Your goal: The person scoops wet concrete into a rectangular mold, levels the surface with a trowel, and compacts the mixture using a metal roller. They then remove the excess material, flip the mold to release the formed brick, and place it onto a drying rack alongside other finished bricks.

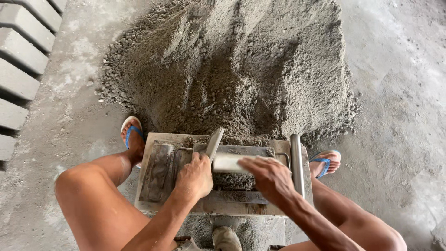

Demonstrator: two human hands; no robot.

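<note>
Outdoors, gravel heap (pixel 241 69) covers dusty concrete floor (pixel 399 116).

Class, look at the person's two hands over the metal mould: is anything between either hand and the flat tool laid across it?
Nothing visible is. The left hand already grips the flat tool near its lower end, and the right hand rests on the pale bar beside it, over the grey mix in the mould.

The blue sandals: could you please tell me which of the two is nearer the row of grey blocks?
The sandal on the left foot, at the mould's left corner. The grey blocks line the left edge; the other sandal lies beyond the mould's right side.
</note>
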